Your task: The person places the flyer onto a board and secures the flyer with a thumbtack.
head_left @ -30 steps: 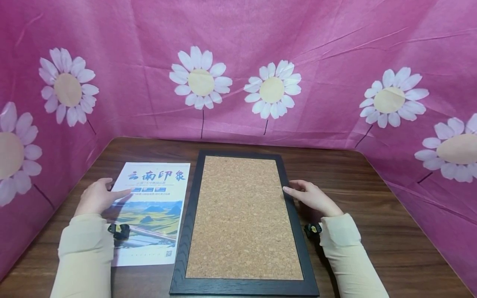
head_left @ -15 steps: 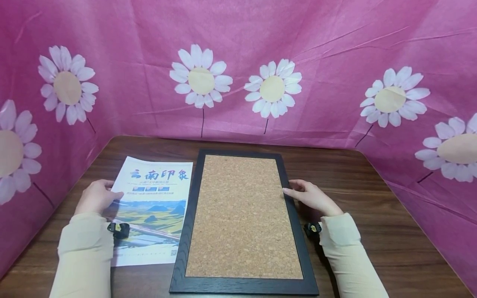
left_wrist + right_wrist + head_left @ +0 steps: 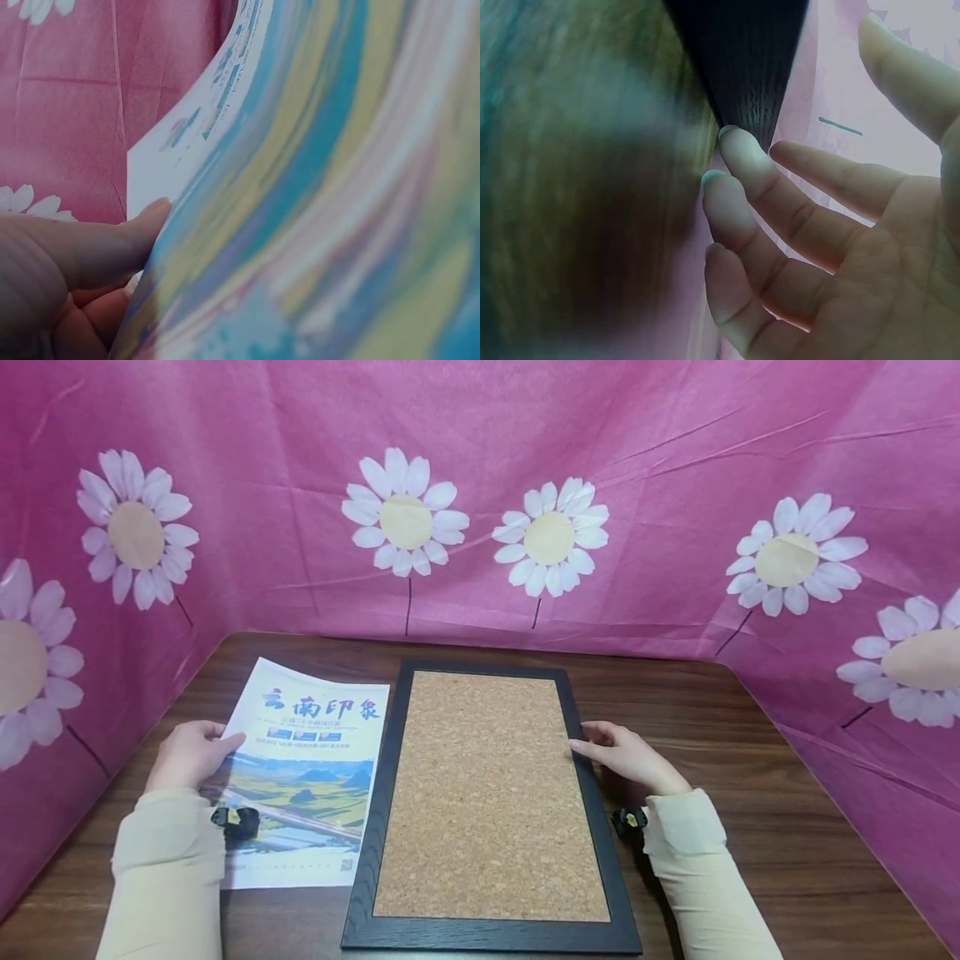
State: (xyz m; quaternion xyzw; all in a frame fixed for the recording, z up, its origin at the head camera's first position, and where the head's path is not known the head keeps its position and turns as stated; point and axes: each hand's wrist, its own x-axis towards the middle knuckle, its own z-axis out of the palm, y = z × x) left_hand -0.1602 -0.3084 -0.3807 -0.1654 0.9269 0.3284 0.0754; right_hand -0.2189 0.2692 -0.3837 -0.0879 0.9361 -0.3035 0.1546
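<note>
A printed poster sheet (image 3: 315,793) with a landscape picture and Chinese lettering lies at the left, its upper left corner bent up. My left hand (image 3: 189,755) pinches the sheet's left edge; in the left wrist view the thumb (image 3: 142,232) presses on the printed face and the paper curves. To the right lies a cork board (image 3: 491,802) in a black frame. Beside its right edge is my right hand (image 3: 630,757). The right wrist view has fingertips (image 3: 731,202) against the frame's side (image 3: 750,60), while the thumb stands apart.
Both things lie on a dark wood table (image 3: 765,827). Behind it and along both sides hangs a pink cloth (image 3: 480,410) with white daisies. Black wrist cameras sit at both cuffs, the left one (image 3: 238,820) over the poster.
The left thumb has drawn back to the poster's left edge and the left hand now pinches it. The poster's upper left side has risen. My right hand and the board have stayed put.
</note>
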